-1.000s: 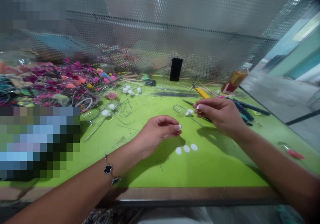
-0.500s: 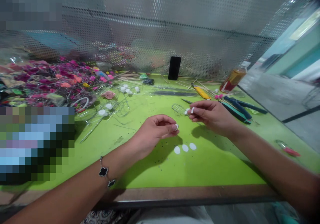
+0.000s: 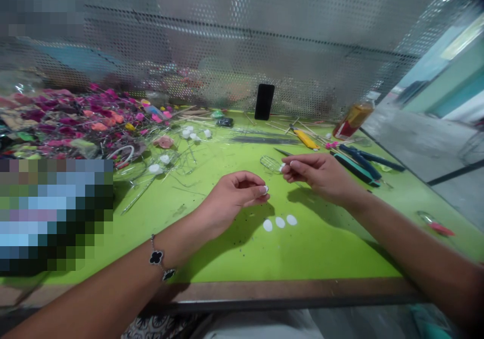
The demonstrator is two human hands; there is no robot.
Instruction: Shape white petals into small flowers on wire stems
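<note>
My left hand pinches a small white piece between thumb and fingertips, above the green tabletop. To its right, my right hand is closed, thumb against index finger; whatever lies between those fingertips is too small to make out. Another white bit shows at the right fingertips, beside a wire coil. Below and between the hands lie three flat white ovals in a row: a left one, a middle one and a right one.
Pink and purple craft flowers crowd the left back. A black phone leans on the mesh. Rightward are a yellow cutter, dark-handled pliers, a bottle and a red-tipped item. White pieces and wires lie left of centre.
My right hand has shifted slightly left, and the white piece seen at its thumb tip no longer shows there. My left hand still pinches its white piece, almost unmoved.
</note>
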